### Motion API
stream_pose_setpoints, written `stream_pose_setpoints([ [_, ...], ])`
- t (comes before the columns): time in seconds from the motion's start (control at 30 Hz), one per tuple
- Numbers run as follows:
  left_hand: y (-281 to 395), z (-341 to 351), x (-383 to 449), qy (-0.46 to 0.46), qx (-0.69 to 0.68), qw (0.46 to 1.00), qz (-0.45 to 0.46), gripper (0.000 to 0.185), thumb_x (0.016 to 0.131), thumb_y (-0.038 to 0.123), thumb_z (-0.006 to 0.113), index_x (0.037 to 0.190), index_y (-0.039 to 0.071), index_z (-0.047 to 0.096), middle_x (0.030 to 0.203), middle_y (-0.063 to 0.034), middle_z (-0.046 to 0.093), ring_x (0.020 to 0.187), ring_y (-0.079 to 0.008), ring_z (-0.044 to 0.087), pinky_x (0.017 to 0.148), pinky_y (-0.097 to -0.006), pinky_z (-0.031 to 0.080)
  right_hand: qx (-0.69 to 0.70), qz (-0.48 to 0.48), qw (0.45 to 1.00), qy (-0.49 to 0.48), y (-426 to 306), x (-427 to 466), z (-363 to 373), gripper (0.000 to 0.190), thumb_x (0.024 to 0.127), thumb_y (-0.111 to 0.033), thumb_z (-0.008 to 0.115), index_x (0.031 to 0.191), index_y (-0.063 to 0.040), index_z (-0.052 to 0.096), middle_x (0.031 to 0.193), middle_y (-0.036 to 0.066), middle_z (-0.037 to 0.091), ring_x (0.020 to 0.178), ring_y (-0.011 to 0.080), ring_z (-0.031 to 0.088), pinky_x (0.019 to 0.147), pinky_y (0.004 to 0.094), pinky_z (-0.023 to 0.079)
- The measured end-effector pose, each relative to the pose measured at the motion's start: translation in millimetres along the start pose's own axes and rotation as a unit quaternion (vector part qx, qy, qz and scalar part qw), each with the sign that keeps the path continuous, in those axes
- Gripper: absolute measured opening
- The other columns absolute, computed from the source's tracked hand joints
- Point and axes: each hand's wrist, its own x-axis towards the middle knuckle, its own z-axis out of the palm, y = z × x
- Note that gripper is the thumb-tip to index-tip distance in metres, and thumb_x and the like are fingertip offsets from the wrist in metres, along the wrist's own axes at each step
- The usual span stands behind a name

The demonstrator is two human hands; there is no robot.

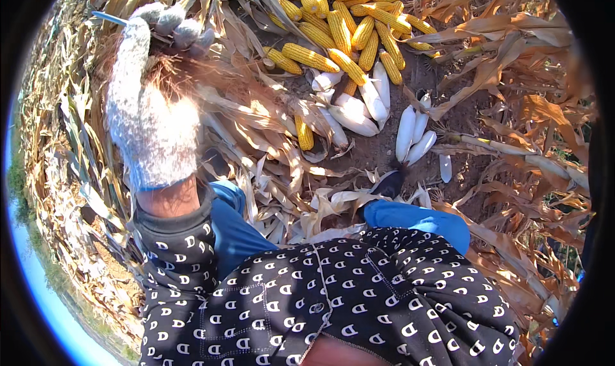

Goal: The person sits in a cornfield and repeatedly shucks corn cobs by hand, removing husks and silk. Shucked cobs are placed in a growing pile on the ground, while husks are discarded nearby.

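Note:
My left hand (158, 102), in a fuzzy whitish glove with grey fingertips, is raised at the upper left, its fingers curled. A thin blue-grey pointed rod (109, 18) sticks out between thumb and fingers; the rest of it is hidden. Brown corn silk (175, 73) lies against the palm and fingers, and dry husks (240, 111) spread beside the hand. My right hand is out of view. Before me is a pile of husked yellow corn cobs (341, 32), with several white cobs (353, 114) at its near edge. One yellow cob (304, 133) lies partly under husks.
More white cobs (406, 133) lie on the bare soil (370, 150) right of centre. Dry corn stalks and leaves (523, 145) stand or lie along the right; further dry stalks (81, 140) lie at the left. My blue-trousered legs (418, 219) and a dark shoe (388, 183) are among loose husks.

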Motion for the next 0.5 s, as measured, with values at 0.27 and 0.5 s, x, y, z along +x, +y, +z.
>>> stream_pose_setpoints([
  [0.27, 1, -9, -37, -0.010, -0.001, 0.996, 0.083, 0.025, 0.112, 0.018, 0.057, 0.128, 0.000, 0.062, 0.110, -0.0080, 0.063, 0.100, -0.0232, 0.063, 0.096, -0.0404, 0.054, -0.145, -0.081, 0.986, -0.016, -6, -1, -34, 0.037, 0.089, -0.030, 0.071, 0.118, -0.007, 0.078, 0.111, 0.020, 0.079, 0.102, 0.0438, 0.076, 0.085, 0.0504, 0.060],
  [0.5, 25, -37, -63, -0.018, -0.017, 0.995, 0.098, 0.025, 0.112, 0.019, 0.058, 0.126, 0.000, 0.064, 0.107, -0.0082, 0.065, 0.096, -0.0230, 0.064, 0.091, -0.0393, 0.055, 0.191, 0.041, 0.914, 0.355, 10, -39, -147, 0.066, 0.092, -0.053, 0.078, 0.135, -0.003, 0.069, 0.129, 0.020, 0.074, 0.120, 0.0323, 0.071, 0.104, 0.0410, 0.055],
])
